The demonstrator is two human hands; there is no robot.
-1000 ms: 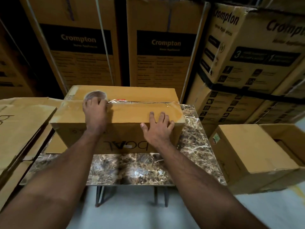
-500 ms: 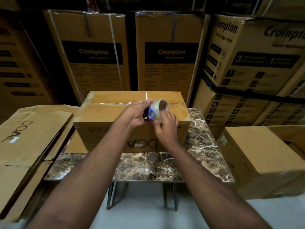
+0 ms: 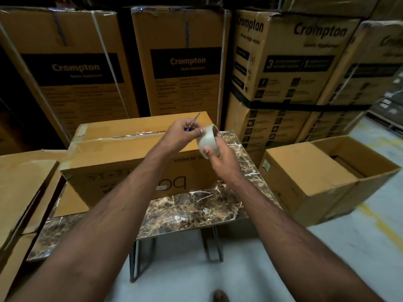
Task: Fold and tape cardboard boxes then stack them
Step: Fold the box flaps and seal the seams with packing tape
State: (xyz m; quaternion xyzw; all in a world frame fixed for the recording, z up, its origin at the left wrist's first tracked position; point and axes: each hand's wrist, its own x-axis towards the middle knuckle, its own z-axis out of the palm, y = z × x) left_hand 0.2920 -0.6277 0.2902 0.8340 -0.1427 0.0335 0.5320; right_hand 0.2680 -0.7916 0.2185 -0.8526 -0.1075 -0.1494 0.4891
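Stacked Crompton cartons (image 3: 183,68) wall off the space behind the marble table (image 3: 196,212) you are working at. On that table lies the cardboard box (image 3: 122,168) you are sealing, its top seam already covered by a strip of clear tape (image 3: 139,134).

Above the box's right end, your right hand (image 3: 220,158) curls round the tape roll (image 3: 208,140), thumb pressed on its outer face. Your left hand (image 3: 182,136) pinches a pair of scissors (image 3: 193,124), blue handle hidden in the fist and blades pointing up and away from the box. Whether its fingertips also touch the roll, I cannot tell.

The step looks like cutting the strip free. Keep the roll pulled taut away from the box so the tape stays flat, bring the blades square across it close to the box's right edge, and snip in one clean bite. Then smooth the loose tail down onto the box's end face before it curls back on itself.
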